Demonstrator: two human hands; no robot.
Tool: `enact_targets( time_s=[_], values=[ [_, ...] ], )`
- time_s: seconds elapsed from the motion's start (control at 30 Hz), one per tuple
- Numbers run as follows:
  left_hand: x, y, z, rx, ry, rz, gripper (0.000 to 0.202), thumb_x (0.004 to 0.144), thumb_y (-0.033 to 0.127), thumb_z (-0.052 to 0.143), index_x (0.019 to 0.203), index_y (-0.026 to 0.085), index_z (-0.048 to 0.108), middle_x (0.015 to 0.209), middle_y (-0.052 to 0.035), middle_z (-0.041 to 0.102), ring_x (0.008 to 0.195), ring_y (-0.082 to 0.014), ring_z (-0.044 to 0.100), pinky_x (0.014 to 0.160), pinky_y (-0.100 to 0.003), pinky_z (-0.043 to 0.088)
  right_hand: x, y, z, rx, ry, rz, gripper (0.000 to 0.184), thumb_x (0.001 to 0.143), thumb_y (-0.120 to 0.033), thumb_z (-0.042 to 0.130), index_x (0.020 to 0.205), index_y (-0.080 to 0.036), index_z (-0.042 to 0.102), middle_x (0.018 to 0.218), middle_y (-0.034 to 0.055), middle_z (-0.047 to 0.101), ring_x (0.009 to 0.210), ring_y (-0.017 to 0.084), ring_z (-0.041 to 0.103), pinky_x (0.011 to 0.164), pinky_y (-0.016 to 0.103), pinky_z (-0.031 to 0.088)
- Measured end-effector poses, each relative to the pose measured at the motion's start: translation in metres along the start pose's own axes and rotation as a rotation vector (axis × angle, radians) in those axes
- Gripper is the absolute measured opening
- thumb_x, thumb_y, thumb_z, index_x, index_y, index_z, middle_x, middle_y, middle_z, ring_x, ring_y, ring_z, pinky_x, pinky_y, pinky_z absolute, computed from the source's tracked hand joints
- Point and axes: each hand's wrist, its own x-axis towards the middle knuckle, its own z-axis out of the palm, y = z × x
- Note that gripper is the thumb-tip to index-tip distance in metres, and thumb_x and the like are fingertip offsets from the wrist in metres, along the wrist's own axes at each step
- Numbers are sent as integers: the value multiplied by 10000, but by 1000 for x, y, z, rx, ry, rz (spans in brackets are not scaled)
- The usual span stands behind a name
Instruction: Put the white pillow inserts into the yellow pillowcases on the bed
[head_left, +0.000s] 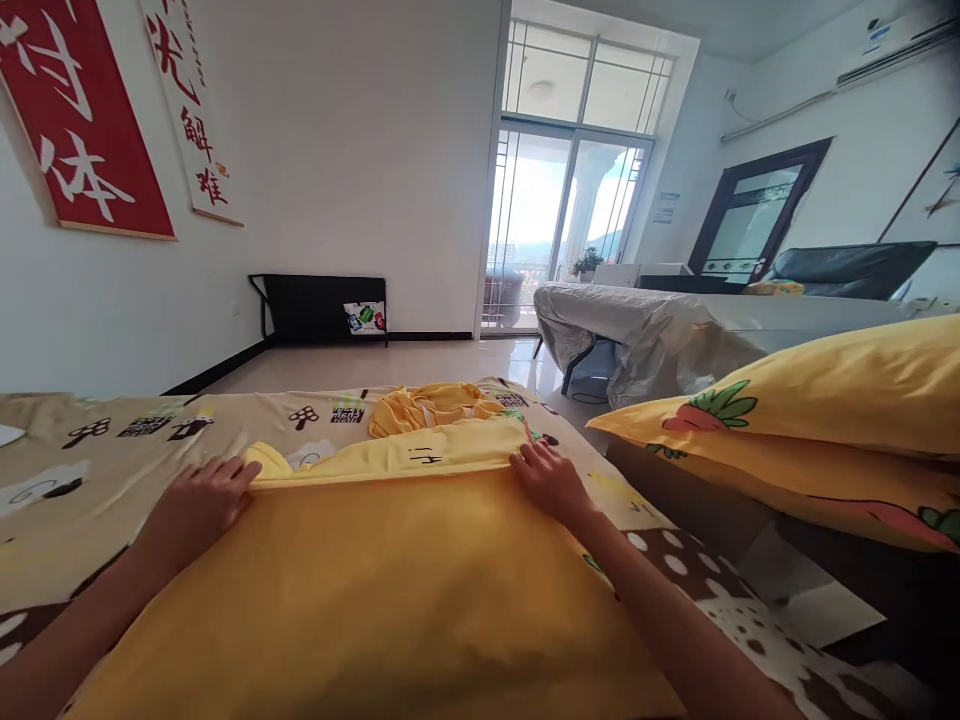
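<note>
A plain yellow pillowcase (pixel 390 570) lies before me, filling the lower middle of the view, with a hemmed edge across its far end. My left hand (pixel 210 495) is closed on the left corner of that edge. At the right corner my right hand (pixel 551 482) grips the same edge between thumb and fingers. Beyond the hem lies a lighter yellow flap with small dark marks. Behind it rests a crumpled piece of yellow cloth (pixel 431 405), touched by neither hand. All of this is on a beige patterned bed sheet (pixel 285 425).
Yellow pillows with carrot prints (pixel 825 400) are stacked at the right. A table under clear plastic (pixel 637 320) stands beyond them. By the far wall is a black folded frame (pixel 315 305) with a printed bag (pixel 365 318). Glass sliding doors (pixel 562 210) are at the back.
</note>
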Motion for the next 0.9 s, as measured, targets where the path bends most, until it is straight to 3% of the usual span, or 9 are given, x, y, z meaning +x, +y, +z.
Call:
enact_targets(
  time_s=[0.1, 0.23, 0.33, 0.4, 0.53, 0.63, 0.77, 0.83, 0.9],
  values=[
    [-17, 10, 17, -53, -177, 131, 333, 814, 124, 342, 977, 183, 626, 989, -137, 651, 936, -294, 590, 824, -424, 421, -18, -6, 19, 107, -176, -142, 192, 914, -143, 450, 906, -186, 637, 921, 67, 642, 841, 173, 581, 749, 281, 377],
    [-21, 21, 19, -220, -375, 142, 311, 822, 147, 349, 914, 201, 641, 949, -101, 663, 868, -260, 633, 749, -367, 455, -12, -11, 6, 223, -327, -29, 228, 888, -134, 463, 832, -200, 674, 875, 44, 676, 850, 171, 617, 748, 266, 393],
    [15, 50, -8, -235, -221, 111, 379, 839, 115, 280, 915, 150, 650, 981, -140, 661, 943, -270, 626, 820, -393, 459, 27, -36, -24, 300, -176, 107, 274, 898, -139, 432, 973, -209, 686, 999, 55, 692, 957, 181, 617, 823, 279, 409],
    [48, 83, -21, -409, -48, 117, 431, 911, 199, 242, 1220, 133, 535, 1252, -133, 582, 1171, -223, 531, 979, -354, 411, 61, -68, -35, 440, -48, 98, 334, 953, -253, 384, 1226, -226, 573, 1197, 49, 636, 1105, 166, 567, 922, 284, 395],
    [77, 128, 2, -498, -76, 73, 541, 966, 383, 171, 1387, 114, 380, 1465, -129, 378, 1373, -206, 309, 1098, -372, 299, 91, -117, -9, 549, -168, 33, 491, 970, -451, 295, 1385, -216, 413, 1436, 85, 424, 1343, 191, 349, 1081, 391, 271],
    [48, 100, 54, -452, -168, -17, 526, 953, 391, 242, 1377, 132, 413, 1449, -152, 389, 1362, -275, 326, 1070, -495, 314, 63, -95, 32, 514, -318, 105, 534, 968, -482, 250, 1423, -222, 354, 1496, 89, 314, 1397, 189, 236, 1112, 437, 198],
    [-11, 21, 122, -315, -255, -204, 562, 941, 394, 227, 1441, 152, 304, 1508, -134, 278, 1405, -265, 226, 1091, -532, 254, -9, -27, 79, 400, -436, 324, 545, 977, -438, 214, 1477, -222, 215, 1539, 61, 183, 1422, 185, 144, 1126, 457, 148],
    [-29, -9, 139, -273, -309, -238, 574, 935, 413, 224, 1451, 168, 285, 1524, -113, 246, 1412, -267, 202, 1087, -540, 255, -40, -2, 91, 351, -522, 414, 551, 979, -414, 198, 1483, -193, 189, 1532, 71, 203, 1417, 183, 166, 1119, 451, 177],
    [-35, -29, 137, -251, -396, -287, 561, 930, 386, 253, 1439, 158, 314, 1504, -119, 299, 1393, -264, 261, 1081, -512, 284, -57, 16, 91, 298, -599, 468, 531, 977, -370, 207, 1472, -180, 234, 1512, 79, 265, 1403, 183, 220, 1113, 442, 202]
  ],
)
